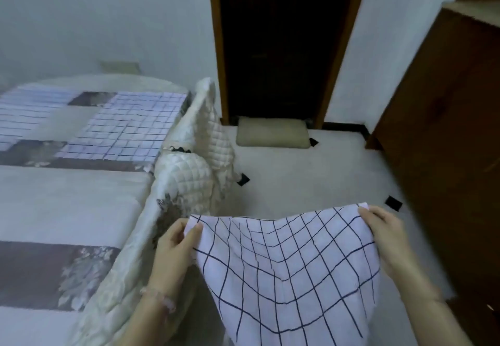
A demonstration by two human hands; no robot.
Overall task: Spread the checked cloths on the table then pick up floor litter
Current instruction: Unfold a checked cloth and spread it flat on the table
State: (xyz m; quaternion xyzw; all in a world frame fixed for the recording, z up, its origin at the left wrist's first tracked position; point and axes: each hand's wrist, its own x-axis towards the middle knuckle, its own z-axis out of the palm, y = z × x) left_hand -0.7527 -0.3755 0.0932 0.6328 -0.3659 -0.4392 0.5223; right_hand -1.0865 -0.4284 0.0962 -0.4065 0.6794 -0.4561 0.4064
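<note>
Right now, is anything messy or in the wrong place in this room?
Yes. Three small black scraps lie scattered on the pale floor, like litter. Also, the checked cloth isn't spread yet: the left hand and right hand hold it sagging beside the table.

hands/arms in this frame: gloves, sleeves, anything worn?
No gloves and no sleeves in view: both forearms are bare up to the frame edge. The left hand has a thin bracelet of pale, pinkish beads around the wrist. The right hand shows no ring, watch or band that I can make out.
</note>
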